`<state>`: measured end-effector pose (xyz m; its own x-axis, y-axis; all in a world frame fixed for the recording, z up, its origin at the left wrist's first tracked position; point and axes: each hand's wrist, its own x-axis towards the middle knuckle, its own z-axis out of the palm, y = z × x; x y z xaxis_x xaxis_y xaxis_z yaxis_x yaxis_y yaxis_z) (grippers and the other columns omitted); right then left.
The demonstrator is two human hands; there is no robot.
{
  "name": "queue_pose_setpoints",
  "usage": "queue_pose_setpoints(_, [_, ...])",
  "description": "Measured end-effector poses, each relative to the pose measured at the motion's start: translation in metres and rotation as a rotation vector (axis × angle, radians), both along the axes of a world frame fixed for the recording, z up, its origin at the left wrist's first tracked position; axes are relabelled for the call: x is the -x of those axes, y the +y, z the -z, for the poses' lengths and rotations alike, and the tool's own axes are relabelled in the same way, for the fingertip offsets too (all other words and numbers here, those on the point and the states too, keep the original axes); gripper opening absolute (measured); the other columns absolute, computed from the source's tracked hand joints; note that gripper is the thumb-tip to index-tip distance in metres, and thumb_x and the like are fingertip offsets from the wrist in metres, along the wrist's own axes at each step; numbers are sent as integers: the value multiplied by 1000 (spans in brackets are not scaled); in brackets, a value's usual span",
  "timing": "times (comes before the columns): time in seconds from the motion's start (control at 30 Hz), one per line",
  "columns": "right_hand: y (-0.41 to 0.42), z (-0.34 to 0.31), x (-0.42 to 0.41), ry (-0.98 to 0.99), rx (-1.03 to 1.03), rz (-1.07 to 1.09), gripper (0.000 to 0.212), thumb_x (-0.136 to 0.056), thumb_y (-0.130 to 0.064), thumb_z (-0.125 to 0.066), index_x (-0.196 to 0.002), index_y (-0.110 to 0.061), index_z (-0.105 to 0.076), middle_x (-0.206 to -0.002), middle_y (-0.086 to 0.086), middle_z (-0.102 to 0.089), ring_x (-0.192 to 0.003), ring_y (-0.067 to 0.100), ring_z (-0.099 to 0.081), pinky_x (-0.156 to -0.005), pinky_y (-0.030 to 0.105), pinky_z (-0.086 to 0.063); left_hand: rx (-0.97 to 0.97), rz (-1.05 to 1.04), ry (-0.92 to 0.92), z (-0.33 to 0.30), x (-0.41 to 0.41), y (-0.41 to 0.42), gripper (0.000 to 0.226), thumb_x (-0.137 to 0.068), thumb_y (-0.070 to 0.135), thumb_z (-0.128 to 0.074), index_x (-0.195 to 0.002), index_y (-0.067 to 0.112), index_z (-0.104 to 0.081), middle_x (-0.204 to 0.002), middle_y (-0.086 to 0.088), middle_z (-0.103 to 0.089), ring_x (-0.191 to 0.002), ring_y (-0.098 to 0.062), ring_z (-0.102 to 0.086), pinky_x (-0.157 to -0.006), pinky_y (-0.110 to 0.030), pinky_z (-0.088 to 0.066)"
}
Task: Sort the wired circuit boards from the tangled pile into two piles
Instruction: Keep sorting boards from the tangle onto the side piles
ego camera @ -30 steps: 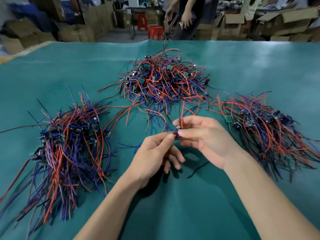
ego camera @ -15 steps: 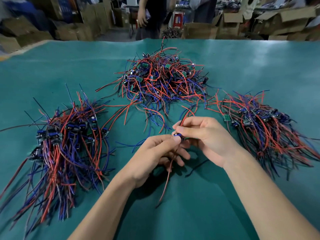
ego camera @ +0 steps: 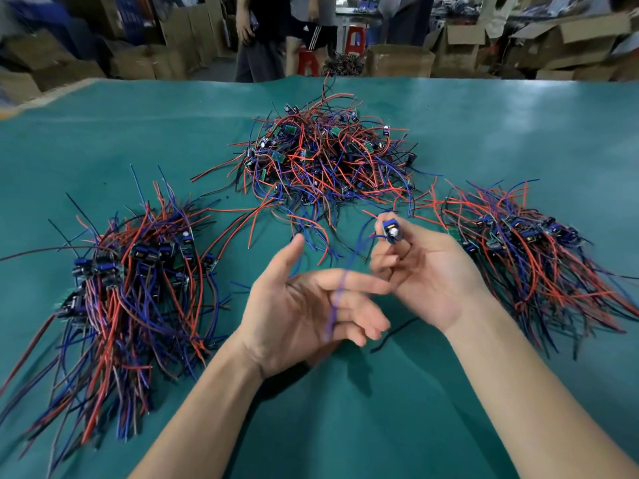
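Note:
A tangled pile (ego camera: 325, 157) of small circuit boards with red, blue and black wires lies at the middle back of the green table (ego camera: 345, 426). One sorted pile (ego camera: 138, 281) lies at the left, another sorted pile (ego camera: 529, 250) at the right. My right hand (ego camera: 428, 274) is raised palm up and pinches one wired circuit board (ego camera: 390, 229) at its fingertips. The board's blue wire (ego camera: 337, 302) hangs down, blurred, across my left hand (ego camera: 304, 305). My left hand is palm up with fingers spread and relaxed, holding nothing.
A loose black wire (ego camera: 394, 333) lies on the table under my right wrist. Beyond the table's far edge stand people (ego camera: 262, 39), red stools (ego camera: 352, 39) and several cardboard boxes (ego camera: 397, 60).
My left hand let go of the board and opened, palm up. My right hand turned palm up and lifted the board, its wires swinging free of the tangled pile.

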<state>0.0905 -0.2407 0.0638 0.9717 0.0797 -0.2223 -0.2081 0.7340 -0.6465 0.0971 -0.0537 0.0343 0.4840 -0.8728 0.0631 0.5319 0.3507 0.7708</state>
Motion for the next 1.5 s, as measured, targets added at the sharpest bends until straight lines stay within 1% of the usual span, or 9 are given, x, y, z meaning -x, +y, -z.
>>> queue_pose_setpoints(0.07, [4, 0, 2, -23, 19, -77, 10, -69, -15, -74, -77, -8, -76, -71, 2, -68, -48, 9, -49, -46, 16, -43, -44, -24, 7, 2, -1, 1, 85, -92, 69, -25, -122, 1, -67, -102, -24, -71, -90, -31, -67, -81, -37, -49])
queue_pose_setpoints(0.17, [8, 2, 5, -80, 229, -148, 11, -68, -17, -78, -76, -11, -74, -70, 6, -63, -40, 9, -41, -38, 20, -42, -186, -176, -106, 4, 3, -4, 58, -96, 58, -42, -114, 13, -74, -102, -12, -73, -85, -20, -69, -76, -27, -54])
queue_pose_setpoints(0.3, [16, 14, 4, -115, 368, -187, 12, -83, -14, -76, -81, -7, -67, -51, 4, -37, -32, 17, -35, -36, 22, -38, -222, -349, -125, 5, 8, -11, 48, -90, 48, -59, -104, 5, -75, -90, -13, -73, -71, -17, -69, -62, -22, -54])
queue_pose_setpoints(0.63, [20, 22, 3, -113, 644, -47, 20, -70, -19, -82, -86, -7, -77, -70, 4, -65, -55, 11, -51, -41, 19, -32, -389, -550, -172, 8, 10, -19, 42, -94, 45, -56, -70, 11, -56, -65, -14, -60, -46, -20, -57, -37, -23, -45])
queue_pose_setpoints(0.8, [16, 23, -1, -65, 801, 118, 11, -83, -8, -78, -76, -14, -74, -79, 11, -75, -60, 13, -61, -41, 20, -34, -476, -523, -227, 10, 10, -20, 29, -101, 28, -52, -85, 4, -53, -60, -13, -57, -41, -18, -53, -33, -23, -41])
queue_pose_setpoints(0.97, [5, 28, -9, -36, 939, 320, 13, -81, -6, -79, -72, -12, -73, -75, 11, -76, -53, 8, -62, -39, 17, -37, -539, -464, -302, 10, 12, -20, 41, -100, 25, -53, -60, 18, -48, -55, -10, -55, -35, -16, -48, -30, -19, -34])
queue_pose_setpoints(1.13, [-22, 30, -18, -32, 1079, 540, 9, -83, -6, -78, -78, -13, -74, -61, -4, -72, -53, 8, -66, -38, 22, -43, -574, -390, -392, 7, 15, -18, 48, -102, 26, -52, -54, 25, -47, -54, -6, -54, -35, -14, -44, -30, -17, -31])
queue_pose_setpoints(1.33, [-31, 37, -22, -112, 1253, 697, 19, -85, -9, -74, -74, -25, -71, -63, -11, -72, -54, 7, -69, -63, 41, -61, -616, -365, -465, 6, 16, -16, 44, -99, 32, -53, -57, 21, -47, -53, -5, -52, -35, -14, -42, -32, -18, -30])
queue_pose_setpoints(1.5, [-47, 42, -26, -36, 1129, 846, 19, -89, -5, -67, -80, -22, -70, -69, 1, -75, -53, 12, -69, -44, 30, -53, -606, -338, -485, 6, 15, -14, 41, -94, 39, -53, -58, 19, -50, -52, -3, -51, -36, -13, -42, -33, -18, -31])
